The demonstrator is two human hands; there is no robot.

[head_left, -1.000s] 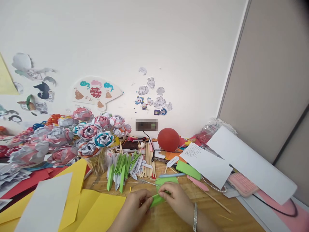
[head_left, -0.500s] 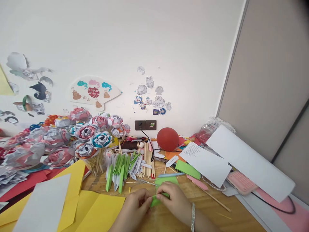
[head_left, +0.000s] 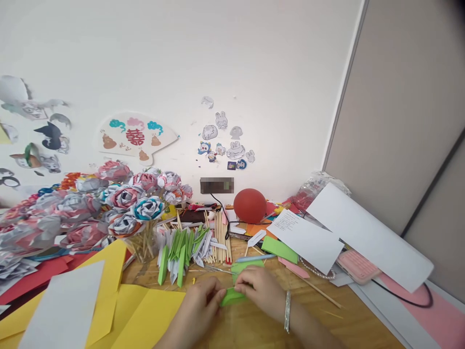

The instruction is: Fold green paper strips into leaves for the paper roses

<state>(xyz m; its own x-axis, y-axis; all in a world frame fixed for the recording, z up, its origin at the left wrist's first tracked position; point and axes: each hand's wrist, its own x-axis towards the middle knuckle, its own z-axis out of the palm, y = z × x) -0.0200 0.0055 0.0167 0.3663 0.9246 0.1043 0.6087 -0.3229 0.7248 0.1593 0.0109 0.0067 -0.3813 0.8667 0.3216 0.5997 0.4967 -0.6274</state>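
Note:
A small piece of green paper (head_left: 232, 296) is held between my two hands, just above the wooden table. My left hand (head_left: 203, 303) pinches its left end between thumb and fingers. At its right end my right hand (head_left: 259, 291), with a silvery bracelet on the wrist, grips the upper edge. Behind the right fingers a flat green sheet (head_left: 250, 264) lies on the table, partly covered by the hand. Thin metal scissors (head_left: 218, 268) lie just beyond my hands, their handles not clearly visible. Several folded green and white paper strips (head_left: 183, 254) lie farther left.
Paper roses (head_left: 127, 198) crowd the left, some on sticks. Yellow paper (head_left: 145, 310) spreads at front left. Wooden sticks (head_left: 220, 232) and a red ball-like object (head_left: 250, 205) sit near the wall. A written sheet (head_left: 308, 237), a pink device (head_left: 358, 266) and a stick (head_left: 323, 294) lie right.
Both hands still hold the green paper, and more of its surface now shows between them. The whole view has shifted slightly, with things appearing a little farther left and up.

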